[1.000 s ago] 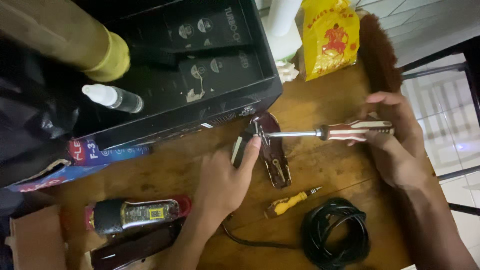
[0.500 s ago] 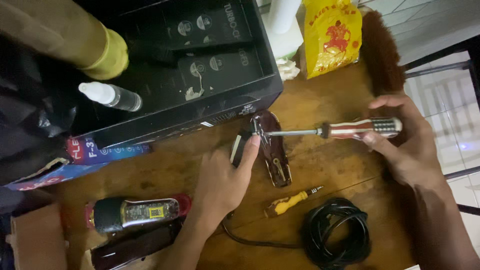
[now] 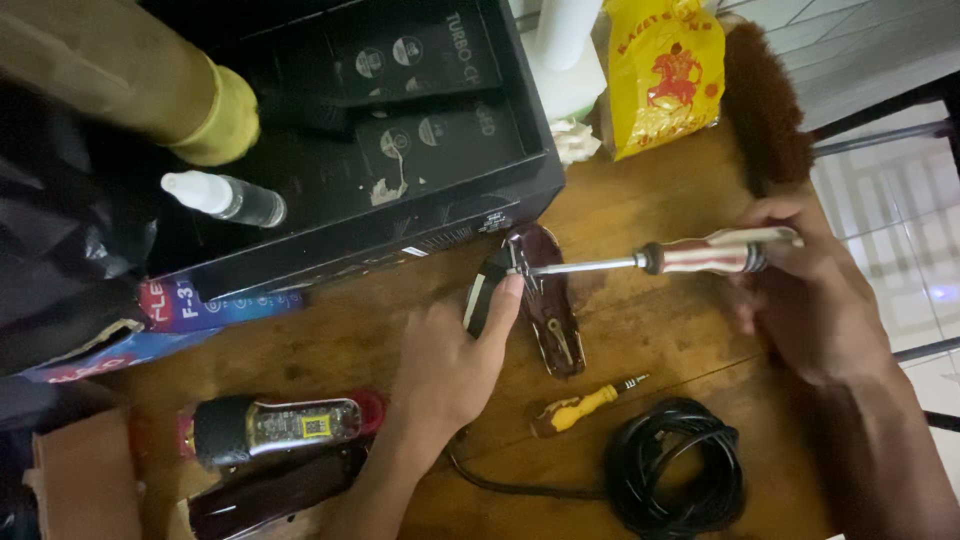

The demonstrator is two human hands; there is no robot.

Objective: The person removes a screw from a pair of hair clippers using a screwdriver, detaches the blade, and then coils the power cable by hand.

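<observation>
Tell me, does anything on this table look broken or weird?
Yes. The dark red hair clipper lies opened up, and another dark red shell piece sits apart at the table's near edge. The left hand steadies it while the right hand works a screwdriver into it.

black open box, yellow packet

left hand steadies a dark clipper housing while right hand drives a striped-handled screwdriver into it.
</observation>
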